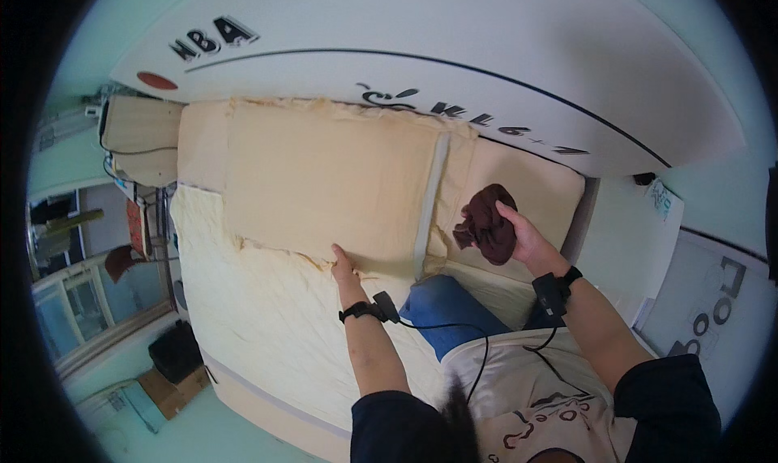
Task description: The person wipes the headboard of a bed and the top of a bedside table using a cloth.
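Note:
A beige pillow [332,171] with frilled edges lies flat on the bed, a pale strip [432,204] running along its right end. My left hand [343,262] grips the pillow's near edge, thumb on top and the other fingers mostly hidden. In my right hand [527,238] is a bunched dark brown cloth [490,224], held above the mattress to the right of the pillow. My right fingers are largely hidden behind the cloth.
A cream quilted sheet [267,325] covers the near part of the bed [527,179]. Behind stands a white headboard [340,70] with dark lettering. A beige chair [142,123] is at the far left, a white cabinet top [628,236] at the right. Cables hang from black wrist bands.

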Available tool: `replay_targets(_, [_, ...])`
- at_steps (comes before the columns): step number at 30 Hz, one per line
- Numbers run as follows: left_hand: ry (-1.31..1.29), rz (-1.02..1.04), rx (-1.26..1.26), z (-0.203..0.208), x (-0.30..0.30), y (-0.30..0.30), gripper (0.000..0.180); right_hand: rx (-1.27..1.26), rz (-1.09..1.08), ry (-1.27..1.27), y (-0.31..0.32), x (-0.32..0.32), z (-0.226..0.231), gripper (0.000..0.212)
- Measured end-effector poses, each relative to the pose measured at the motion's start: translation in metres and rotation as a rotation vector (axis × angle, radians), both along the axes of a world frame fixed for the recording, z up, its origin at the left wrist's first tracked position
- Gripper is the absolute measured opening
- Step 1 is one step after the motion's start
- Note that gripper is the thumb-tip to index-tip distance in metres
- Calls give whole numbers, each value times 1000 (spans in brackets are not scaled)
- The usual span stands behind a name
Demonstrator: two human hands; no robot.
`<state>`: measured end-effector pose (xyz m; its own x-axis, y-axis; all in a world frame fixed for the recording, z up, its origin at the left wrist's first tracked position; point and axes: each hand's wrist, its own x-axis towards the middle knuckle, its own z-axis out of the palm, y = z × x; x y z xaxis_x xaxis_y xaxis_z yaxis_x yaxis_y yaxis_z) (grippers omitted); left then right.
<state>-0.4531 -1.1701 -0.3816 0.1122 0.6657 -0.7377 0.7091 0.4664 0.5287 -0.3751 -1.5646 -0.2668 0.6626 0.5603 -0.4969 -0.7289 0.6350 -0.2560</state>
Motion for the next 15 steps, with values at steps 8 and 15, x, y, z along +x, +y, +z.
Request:
replay_targets(8, [-321,200,-166,-12,-8,4,91,-123,18,34,-79,-29,10,55])
replay_targets(15, [-306,227,73,34,1,-5,85,-103,130,90,-61,-20,16,48])
